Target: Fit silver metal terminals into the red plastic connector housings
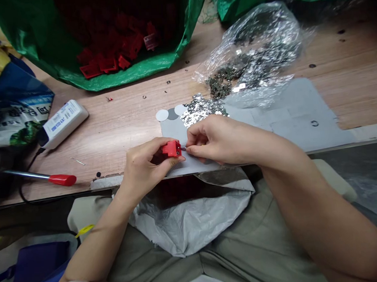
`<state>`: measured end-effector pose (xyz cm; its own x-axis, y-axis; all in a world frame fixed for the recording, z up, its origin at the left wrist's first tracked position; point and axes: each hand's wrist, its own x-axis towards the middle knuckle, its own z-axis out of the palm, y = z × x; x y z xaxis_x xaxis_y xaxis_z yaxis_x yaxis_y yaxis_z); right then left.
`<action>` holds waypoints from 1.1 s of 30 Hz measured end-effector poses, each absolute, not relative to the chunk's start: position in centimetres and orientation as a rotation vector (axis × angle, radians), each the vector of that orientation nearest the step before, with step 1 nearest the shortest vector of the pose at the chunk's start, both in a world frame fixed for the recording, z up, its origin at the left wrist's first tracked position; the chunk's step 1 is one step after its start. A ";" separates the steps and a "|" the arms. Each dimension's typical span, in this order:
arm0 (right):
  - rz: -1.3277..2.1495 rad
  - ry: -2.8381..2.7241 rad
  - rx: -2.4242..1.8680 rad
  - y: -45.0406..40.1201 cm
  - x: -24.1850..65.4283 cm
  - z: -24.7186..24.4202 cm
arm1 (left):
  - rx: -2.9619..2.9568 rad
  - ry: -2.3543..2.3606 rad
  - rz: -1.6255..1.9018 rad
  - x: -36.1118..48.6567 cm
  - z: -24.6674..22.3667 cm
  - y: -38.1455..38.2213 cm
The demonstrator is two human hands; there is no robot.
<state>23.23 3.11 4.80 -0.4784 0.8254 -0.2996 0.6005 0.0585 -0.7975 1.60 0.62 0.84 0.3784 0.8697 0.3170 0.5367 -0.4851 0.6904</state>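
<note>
My left hand (148, 160) grips a small red plastic part (171, 149) between thumb and fingers, just above the table's front edge. From the right, my right hand (207, 140) pinches a tiny thin dark piece (183, 149), whose tip meets the holed end of the red part. Its exact kind is too small to make out. Right behind my right hand lies a pile of small shiny metal pieces (202, 108) on a grey sheet (288, 114).
A green bag (140, 74) of red parts stands at the back. Behind the pile lies a clear plastic bag (265, 40) of metal pieces. At left are a white power adapter (65, 122) and a red-tipped lever (62, 179). A whitish sack (193, 225) hangs open over my lap.
</note>
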 end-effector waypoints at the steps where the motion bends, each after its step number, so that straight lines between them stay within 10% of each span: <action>1: 1.384 -2.096 -1.450 3.1 23.2 4.7 | 2.170 1.207 0.918 1.6 0.9 0.7; 20: 1.736 -1.858 -1.358 3.3 23.8 4.0 | 2.094 1.180 0.930 1.4 0.7 0.6; 33: 1.249 -2.049 -1.598 2.6 22.0 5.0 | 2.287 1.133 0.903 1.4 1.2 0.8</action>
<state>22.01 2.60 4.99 -0.3625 0.8856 -0.2903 0.6637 0.0267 -0.7475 1.44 0.77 1.17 0.4538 0.8147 0.3611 0.5342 -0.5730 0.6215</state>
